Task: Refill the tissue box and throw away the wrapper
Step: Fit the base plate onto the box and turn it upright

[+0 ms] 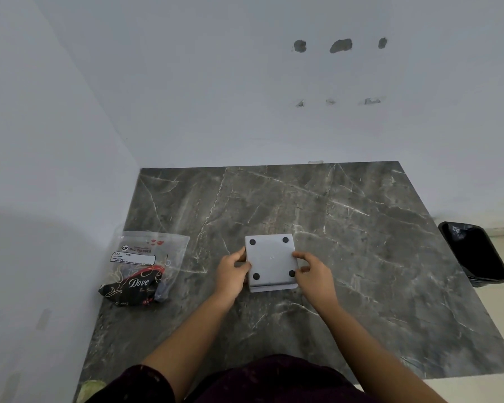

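Note:
A white square tissue box [271, 261] lies upside down on the dark marble table [361, 242], its base with black round feet facing up. My left hand [233, 271] grips its left side. My right hand [313, 271] grips its right side. At the near edge the base panel sits slightly offset from the box body. A crumpled clear plastic wrapper [146, 266] with black and red print lies at the table's left edge, apart from both hands.
A bin lined with a black bag [474, 254] stands on the floor to the right of the table. White walls close the left and far sides of the table. The table's near edge is at my body.

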